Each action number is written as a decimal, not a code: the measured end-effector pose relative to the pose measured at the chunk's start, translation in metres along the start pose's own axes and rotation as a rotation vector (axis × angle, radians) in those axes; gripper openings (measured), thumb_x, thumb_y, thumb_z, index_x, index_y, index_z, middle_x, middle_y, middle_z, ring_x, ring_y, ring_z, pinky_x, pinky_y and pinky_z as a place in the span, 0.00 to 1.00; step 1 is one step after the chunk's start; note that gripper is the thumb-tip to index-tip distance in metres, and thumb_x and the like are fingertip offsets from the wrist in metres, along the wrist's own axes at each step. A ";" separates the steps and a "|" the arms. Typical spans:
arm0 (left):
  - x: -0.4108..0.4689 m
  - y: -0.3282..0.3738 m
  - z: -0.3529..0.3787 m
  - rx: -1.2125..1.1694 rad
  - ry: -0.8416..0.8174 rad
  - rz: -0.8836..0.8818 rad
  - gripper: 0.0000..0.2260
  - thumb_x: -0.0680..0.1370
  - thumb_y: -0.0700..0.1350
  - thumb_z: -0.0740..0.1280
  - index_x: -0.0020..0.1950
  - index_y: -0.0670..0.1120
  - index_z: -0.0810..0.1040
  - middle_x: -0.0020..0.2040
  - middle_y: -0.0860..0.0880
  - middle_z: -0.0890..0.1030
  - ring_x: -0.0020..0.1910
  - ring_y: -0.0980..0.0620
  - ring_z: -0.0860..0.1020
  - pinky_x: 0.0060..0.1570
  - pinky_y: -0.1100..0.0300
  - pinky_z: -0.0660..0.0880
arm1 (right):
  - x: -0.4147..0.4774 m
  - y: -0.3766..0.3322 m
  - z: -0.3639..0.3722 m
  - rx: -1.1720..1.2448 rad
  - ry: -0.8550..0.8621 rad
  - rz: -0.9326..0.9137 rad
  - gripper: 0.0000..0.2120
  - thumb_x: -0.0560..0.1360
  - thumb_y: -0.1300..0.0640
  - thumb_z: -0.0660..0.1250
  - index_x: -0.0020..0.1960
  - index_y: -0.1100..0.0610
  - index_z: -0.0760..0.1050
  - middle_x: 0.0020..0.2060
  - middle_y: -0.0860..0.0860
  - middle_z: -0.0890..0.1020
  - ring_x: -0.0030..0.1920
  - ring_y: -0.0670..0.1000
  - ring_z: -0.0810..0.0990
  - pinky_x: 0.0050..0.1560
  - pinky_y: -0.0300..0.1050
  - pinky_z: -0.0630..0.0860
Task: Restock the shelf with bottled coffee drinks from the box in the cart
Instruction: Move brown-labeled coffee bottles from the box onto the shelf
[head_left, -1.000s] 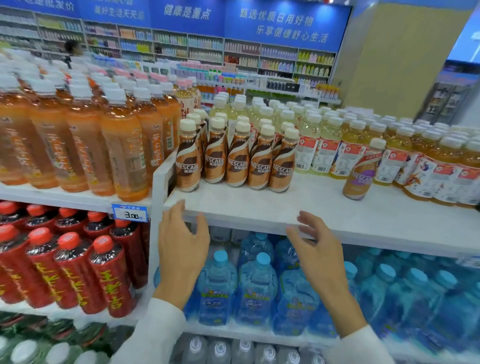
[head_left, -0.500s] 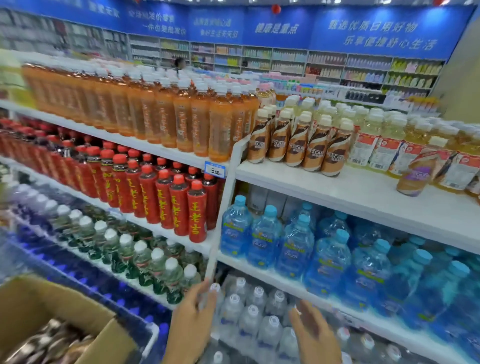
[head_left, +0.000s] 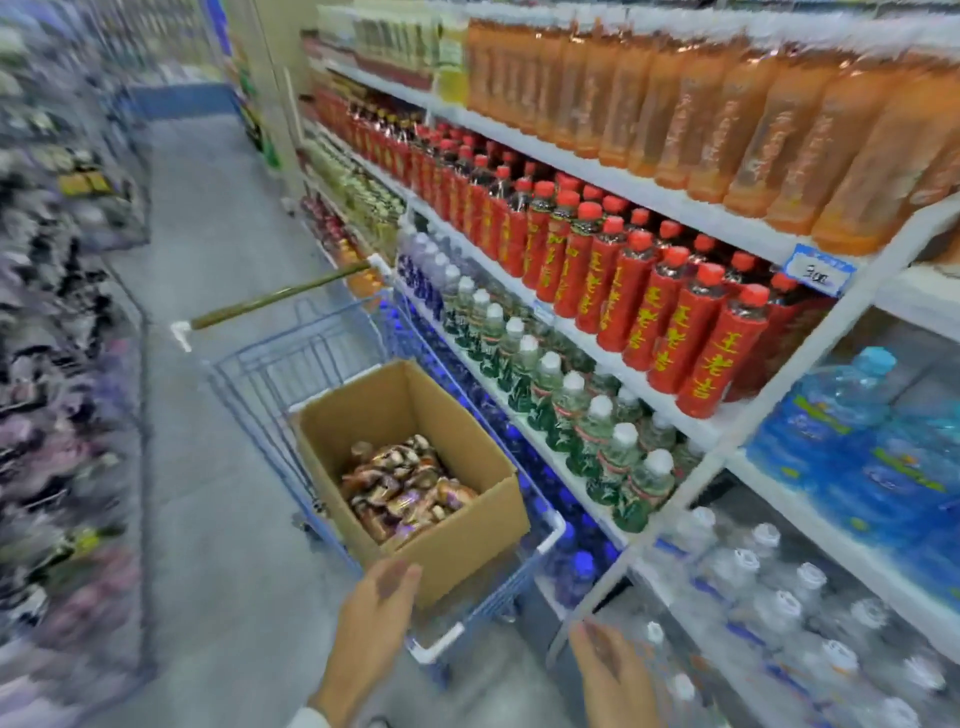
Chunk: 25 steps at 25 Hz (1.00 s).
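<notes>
Left hand (head_left: 371, 618) dropped near box (head_left: 467, 545); bottles (head_left: 405, 488) lie flat.

The place is a shop, most likely a supermarket drinks aisle. Long white shelving (head_left: 623, 178) runs down the right side in several tiers, each packed with rows of identical goods: orange bottles (head_left: 727, 119) on top, red-capped bottles (head_left: 670, 322) below, then blue water bottles (head_left: 857, 415) and clear white-capped bottles (head_left: 769, 571). A blue price tag (head_left: 821, 270) is clipped to a shelf edge. A wire shopping cart (head_left: 270, 364) carrying an open cardboard box (head_left: 467, 545) stands on the grey aisle floor (head_left: 208, 234), and more stocked racks (head_left: 52, 312), blurred, line the opposite side.
</notes>
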<state>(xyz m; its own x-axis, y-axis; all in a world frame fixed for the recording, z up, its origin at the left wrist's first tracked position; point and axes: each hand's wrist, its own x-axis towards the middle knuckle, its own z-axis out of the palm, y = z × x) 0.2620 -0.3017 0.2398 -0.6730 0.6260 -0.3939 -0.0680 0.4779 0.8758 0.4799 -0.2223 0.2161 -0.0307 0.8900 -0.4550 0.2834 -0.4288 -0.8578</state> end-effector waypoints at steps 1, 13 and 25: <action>0.010 -0.006 -0.015 0.019 0.047 -0.026 0.05 0.80 0.51 0.69 0.55 0.55 0.81 0.54 0.53 0.83 0.57 0.51 0.80 0.58 0.56 0.73 | 0.009 -0.003 0.014 0.028 -0.032 0.028 0.06 0.76 0.61 0.73 0.53 0.57 0.81 0.52 0.57 0.84 0.49 0.43 0.82 0.49 0.26 0.71; 0.195 -0.014 -0.145 0.011 0.096 -0.139 0.07 0.81 0.50 0.66 0.57 0.52 0.80 0.54 0.56 0.82 0.55 0.58 0.80 0.59 0.57 0.76 | 0.083 -0.095 0.224 -0.223 -0.232 0.110 0.16 0.77 0.42 0.69 0.61 0.48 0.78 0.58 0.47 0.82 0.59 0.48 0.78 0.56 0.43 0.70; 0.458 -0.019 -0.082 0.680 -0.289 -0.168 0.26 0.76 0.48 0.68 0.72 0.44 0.67 0.66 0.40 0.77 0.65 0.37 0.75 0.63 0.50 0.72 | 0.155 -0.090 0.306 -0.326 -0.278 0.312 0.15 0.77 0.37 0.66 0.61 0.42 0.76 0.58 0.39 0.81 0.59 0.43 0.78 0.59 0.42 0.72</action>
<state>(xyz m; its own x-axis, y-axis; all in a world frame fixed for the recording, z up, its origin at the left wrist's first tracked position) -0.1052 -0.0751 0.0659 -0.4676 0.6030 -0.6463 0.3799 0.7973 0.4690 0.1563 -0.0929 0.1494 -0.1374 0.6342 -0.7609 0.6013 -0.5571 -0.5729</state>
